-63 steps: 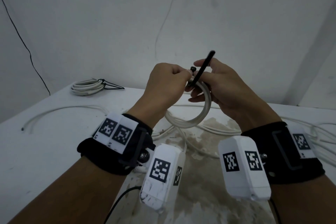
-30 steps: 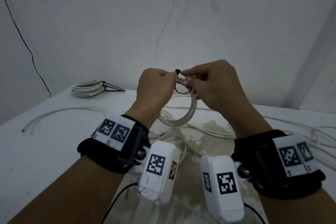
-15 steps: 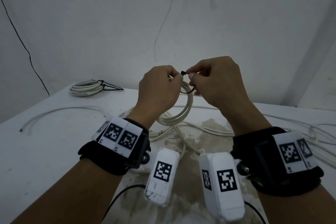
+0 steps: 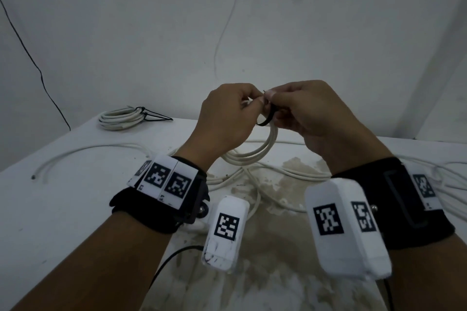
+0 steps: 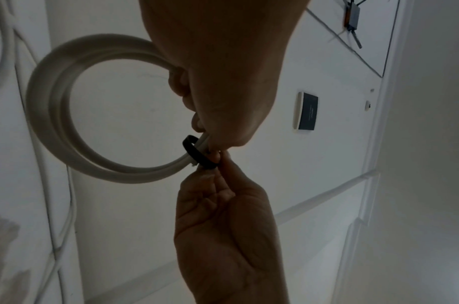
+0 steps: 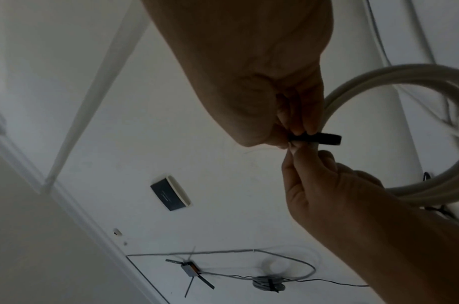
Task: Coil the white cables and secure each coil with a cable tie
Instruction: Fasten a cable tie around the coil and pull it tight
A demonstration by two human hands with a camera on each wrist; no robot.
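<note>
I hold a small coil of white cable up above the table. My left hand grips the top of the coil with curled fingers. A black cable tie forms a loose loop round the coil strands. My right hand pinches the tie between thumb and fingertips, right against the left hand's fingertips. In the left wrist view the tie wraps the coil just below my left thumb. The tie's head and tail are hidden between the fingers.
A tied white coil with a black tie tail lies at the table's back left. Loose white cables sprawl under my hands and to the right, and one more cable curves on the left. The wall stands close behind the white table.
Two seconds ago the tie's tail stuck straight up; it now runs as a loop round the coil. The hands have drawn together, and the right wrist has rolled.
</note>
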